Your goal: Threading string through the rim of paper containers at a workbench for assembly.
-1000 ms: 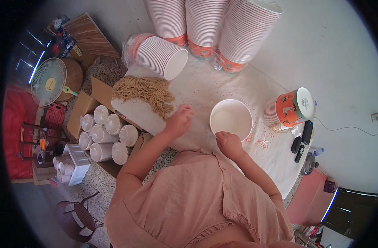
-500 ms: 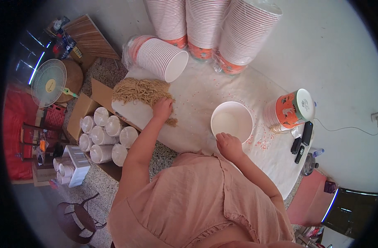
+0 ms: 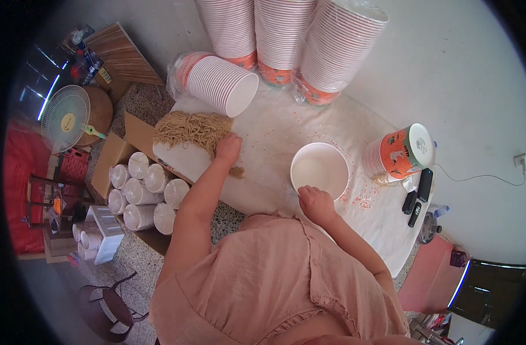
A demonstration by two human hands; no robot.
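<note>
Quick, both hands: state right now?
Left hand: on the tan strands; grip can't be told.
Right hand: closed on the white tub, near rim.

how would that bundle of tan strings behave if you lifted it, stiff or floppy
The bundle of tan strings would probably sag, since its thin strands lie in loose, wavy curves on the pale tabletop. It may snag or tangle, as many strands cross one another. It seems unlikely to roll, being spread out rather than round.
</note>
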